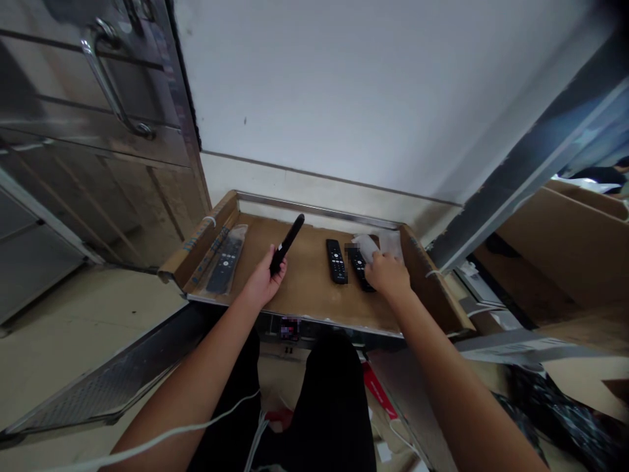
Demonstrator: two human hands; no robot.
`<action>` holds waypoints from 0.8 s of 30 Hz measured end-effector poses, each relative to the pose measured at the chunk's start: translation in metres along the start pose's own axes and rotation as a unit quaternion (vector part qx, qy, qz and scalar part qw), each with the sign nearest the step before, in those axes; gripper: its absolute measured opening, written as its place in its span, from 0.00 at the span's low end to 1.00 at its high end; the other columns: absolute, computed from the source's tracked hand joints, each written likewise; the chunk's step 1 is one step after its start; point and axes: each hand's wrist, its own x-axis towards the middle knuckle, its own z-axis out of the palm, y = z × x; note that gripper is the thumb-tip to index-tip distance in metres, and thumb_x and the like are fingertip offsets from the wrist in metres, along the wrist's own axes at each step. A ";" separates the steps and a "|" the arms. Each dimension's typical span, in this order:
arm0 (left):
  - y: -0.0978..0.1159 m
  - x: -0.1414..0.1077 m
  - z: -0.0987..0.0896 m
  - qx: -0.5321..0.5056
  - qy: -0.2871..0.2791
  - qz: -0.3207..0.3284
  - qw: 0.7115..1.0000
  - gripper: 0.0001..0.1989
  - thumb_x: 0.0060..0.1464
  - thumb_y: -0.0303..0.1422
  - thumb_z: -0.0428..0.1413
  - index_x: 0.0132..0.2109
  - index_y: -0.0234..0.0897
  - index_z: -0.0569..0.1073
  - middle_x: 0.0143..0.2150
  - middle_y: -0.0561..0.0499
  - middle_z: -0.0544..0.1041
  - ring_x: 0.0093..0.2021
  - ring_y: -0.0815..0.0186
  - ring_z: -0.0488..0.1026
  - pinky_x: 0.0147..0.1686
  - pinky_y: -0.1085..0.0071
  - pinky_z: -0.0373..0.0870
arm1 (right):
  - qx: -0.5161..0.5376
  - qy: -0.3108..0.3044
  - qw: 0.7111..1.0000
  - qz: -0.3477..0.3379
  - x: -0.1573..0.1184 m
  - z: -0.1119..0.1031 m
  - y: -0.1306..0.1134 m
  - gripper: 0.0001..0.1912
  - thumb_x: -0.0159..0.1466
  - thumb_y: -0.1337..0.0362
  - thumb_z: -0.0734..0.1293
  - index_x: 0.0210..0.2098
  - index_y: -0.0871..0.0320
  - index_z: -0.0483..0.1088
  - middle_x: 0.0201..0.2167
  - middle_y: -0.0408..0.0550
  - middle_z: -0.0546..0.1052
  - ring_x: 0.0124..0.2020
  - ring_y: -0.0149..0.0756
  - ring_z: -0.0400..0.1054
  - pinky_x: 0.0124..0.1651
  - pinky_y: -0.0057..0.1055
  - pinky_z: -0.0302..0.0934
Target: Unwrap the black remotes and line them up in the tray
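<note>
My left hand is closed around a black remote control, held edge-on and tilted above the tray. At the tray's right side, my right hand has its fingers curled on a whitish plastic sleeve. Part of this grip is hidden behind the hand. Just left of those fingers lies a black remote, partly covered. Beside it another black remote lies buttons up. A remote in a clear sleeve rests at the tray's left end. More translucent plastic lies behind my right hand.
The shallow cardboard-lined tray has raised sides and stands against a pale wall. A metal door with a handle is at left. Cardboard boxes stand at right. A white cable crosses my left forearm.
</note>
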 end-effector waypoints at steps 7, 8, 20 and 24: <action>-0.001 0.002 -0.002 0.007 -0.011 0.002 1.000 0.10 0.66 0.32 0.53 0.40 0.30 0.74 0.33 0.48 0.75 0.27 0.75 0.73 0.23 0.84 0.72 | 0.009 0.043 0.998 -0.040 0.007 0.012 0.048 0.21 0.59 0.77 0.59 0.49 0.64 0.74 0.41 0.62 0.78 0.43 0.47 0.73 0.45 0.36 0.64; -0.001 0.003 -0.002 0.011 -0.011 0.003 1.000 0.10 0.66 0.32 0.53 0.40 0.30 0.74 0.33 0.48 0.75 0.27 0.75 0.73 0.23 0.84 0.72 | 0.018 0.059 0.997 -0.042 0.007 0.011 0.052 0.22 0.58 0.78 0.59 0.49 0.65 0.74 0.42 0.62 0.78 0.43 0.46 0.74 0.46 0.35 0.64; -0.012 0.003 -0.004 0.137 -0.051 0.081 0.986 0.06 0.55 0.24 0.60 0.42 0.30 0.78 0.45 0.44 0.80 0.42 0.69 0.78 0.42 0.76 0.77 | 0.409 0.079 0.903 -0.107 -0.060 -0.022 -0.041 0.12 0.64 0.59 0.63 0.42 0.56 0.75 0.37 0.49 0.81 0.37 0.40 0.75 0.43 0.34 0.67; -0.019 0.008 -0.007 0.208 -0.027 0.142 0.967 0.16 0.44 0.19 0.64 0.43 0.34 0.79 0.45 0.48 0.80 0.46 0.68 0.76 0.52 0.69 0.72 | 0.478 0.103 0.871 -0.046 -0.078 0.004 -0.051 0.13 0.64 0.56 0.63 0.41 0.57 0.75 0.38 0.51 0.81 0.37 0.40 0.75 0.45 0.35 0.67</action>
